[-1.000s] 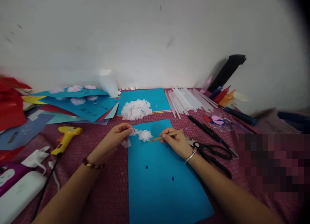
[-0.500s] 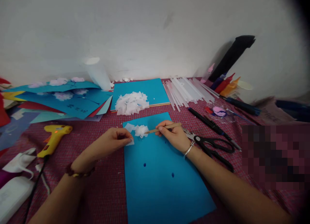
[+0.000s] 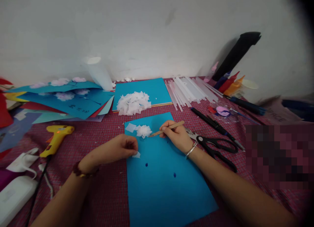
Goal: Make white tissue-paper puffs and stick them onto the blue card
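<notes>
My left hand [image 3: 127, 147] pinches a small square of white tissue paper [image 3: 136, 155] over the left edge of a blue paper sheet [image 3: 159, 187]. Between thumb and fingers of my right hand [image 3: 175, 133] is a thin wooden stick [image 3: 166, 129], pointing left. Its tip is close to the right side of a white tissue-paper puff [image 3: 144, 131] on the sheet's upper part. A loose tissue square [image 3: 130, 127] lies left of the puff. Two dark blue dots show lower on the sheet, one of them a small dot [image 3: 146, 165] near its left side.
Behind the sheet, a heap of tissue squares [image 3: 133, 103] lies on more blue paper. Black-handled scissors [image 3: 213, 145] and a black pen [image 3: 208, 120] are close to my right hand. A yellow glue gun [image 3: 56, 138] with its cord lies left. Translucent glue sticks [image 3: 191, 91] lie at the back.
My left hand has moved slightly down and right with its tissue square, away from the puff. The stick's tip has shifted a little right, off the puff's edge.
</notes>
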`<state>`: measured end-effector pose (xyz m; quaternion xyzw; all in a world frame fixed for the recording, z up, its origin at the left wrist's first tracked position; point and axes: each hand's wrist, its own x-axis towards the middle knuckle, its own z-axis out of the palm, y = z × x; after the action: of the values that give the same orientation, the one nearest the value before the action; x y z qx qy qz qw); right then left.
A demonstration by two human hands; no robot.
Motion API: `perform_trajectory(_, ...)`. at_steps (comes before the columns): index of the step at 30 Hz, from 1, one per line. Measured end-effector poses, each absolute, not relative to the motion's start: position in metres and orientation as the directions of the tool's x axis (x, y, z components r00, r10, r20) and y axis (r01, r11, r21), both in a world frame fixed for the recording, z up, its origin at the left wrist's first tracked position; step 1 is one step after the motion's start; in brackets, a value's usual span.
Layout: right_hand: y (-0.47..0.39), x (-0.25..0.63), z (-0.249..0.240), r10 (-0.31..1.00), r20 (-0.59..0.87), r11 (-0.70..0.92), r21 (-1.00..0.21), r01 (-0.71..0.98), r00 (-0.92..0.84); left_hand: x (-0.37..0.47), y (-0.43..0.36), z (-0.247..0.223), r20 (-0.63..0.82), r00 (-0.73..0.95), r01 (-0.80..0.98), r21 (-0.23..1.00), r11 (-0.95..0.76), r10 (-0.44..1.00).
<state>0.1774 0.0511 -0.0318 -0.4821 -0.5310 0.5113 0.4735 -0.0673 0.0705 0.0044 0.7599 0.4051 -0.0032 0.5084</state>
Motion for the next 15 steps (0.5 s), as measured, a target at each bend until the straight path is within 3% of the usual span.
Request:
perform_trajectory(7, 0.0539, 0.1751, -0.0343, 0.991, 0.103, 0.106, -0.994, 0.037, -0.088, -0.0662, 0.0689, 0.0062, -0.371, 0.703, 0.582, 0.790, -0.191, 0.607)
perform_trajectory(15, 0.0496, 0.1795, -0.0299, 0.997, 0.030, 0.030, -1.000, 0.003, -0.066, -0.0606, 0.0644, 0.0069, -0.274, 0.700, 0.584, 0.751, -0.308, 0.660)
